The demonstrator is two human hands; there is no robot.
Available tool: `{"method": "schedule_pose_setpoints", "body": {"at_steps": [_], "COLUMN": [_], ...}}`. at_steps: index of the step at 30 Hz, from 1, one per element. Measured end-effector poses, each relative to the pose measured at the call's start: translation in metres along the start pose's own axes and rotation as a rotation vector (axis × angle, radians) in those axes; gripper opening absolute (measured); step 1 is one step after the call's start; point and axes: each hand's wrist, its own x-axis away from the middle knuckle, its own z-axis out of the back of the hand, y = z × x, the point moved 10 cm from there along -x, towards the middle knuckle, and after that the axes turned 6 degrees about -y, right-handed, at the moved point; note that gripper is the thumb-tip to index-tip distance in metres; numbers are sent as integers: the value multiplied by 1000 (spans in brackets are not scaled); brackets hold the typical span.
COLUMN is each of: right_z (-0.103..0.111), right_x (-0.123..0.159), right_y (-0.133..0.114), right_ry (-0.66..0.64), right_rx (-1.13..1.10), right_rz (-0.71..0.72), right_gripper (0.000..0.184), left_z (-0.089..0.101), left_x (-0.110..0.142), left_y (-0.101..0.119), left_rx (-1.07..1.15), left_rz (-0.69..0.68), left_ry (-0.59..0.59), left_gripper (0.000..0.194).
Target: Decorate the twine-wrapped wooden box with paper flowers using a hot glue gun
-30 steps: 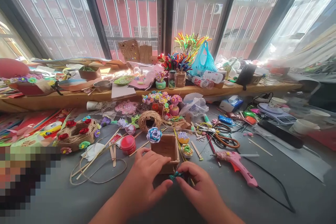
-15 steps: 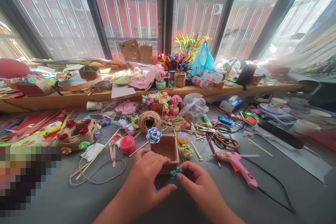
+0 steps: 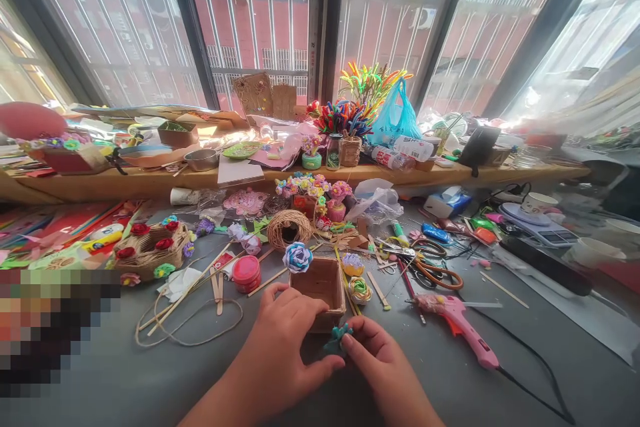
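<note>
A small open-topped brown box (image 3: 318, 283) with twine-like edging stands in front of me. My left hand (image 3: 280, 347) curls its fingers over the box's near left rim, its thumb stretched out to the right, close to a small teal flower (image 3: 336, 339). Between thumb and fingertips, my right hand (image 3: 373, 357) pinches that flower at the box's front side; whether it touches the box I cannot tell. A blue and white flower (image 3: 297, 257) sits at the box's far left corner. Right of the box lie a yellow and lilac flower (image 3: 353, 264) and a green and yellow one (image 3: 360, 289).
A pink glue gun (image 3: 460, 327) with its cord lies on the right, below brown-handled scissors (image 3: 435, 267). To the left are a red tub (image 3: 247, 273), thin sticks, looped twine and a flower-trimmed basket (image 3: 153, 250). A twine roll (image 3: 289, 230) is behind the box.
The view has shifted slightly, so the scene sits a little further right. The teal flower is turned a little in my right fingers; my left hand keeps its place on the box.
</note>
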Motion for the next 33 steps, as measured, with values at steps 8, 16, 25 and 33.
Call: {"method": "schedule_pose_setpoints", "body": {"at_steps": [8,16,25,33], "right_z": [-5,-13,-14,-19], "right_x": [-1,6,7,9], "right_y": [42,72,78,72], "right_ry": [19,90,59,105], "right_rx": [-402,-630,-620,-676], "right_rz": [-19,-88,-166,-98], "right_gripper": [34,36,38,37], "left_z": [-3,-2,2,9], "left_x": [1,0,-4,-25], "left_y": [0,0,5,15], "left_rx": [12,17,0,-127], "left_rz": [-5,15,15,-18], "left_ry": [-6,23,-63,-156], "left_gripper": [54,48,42,25]}}
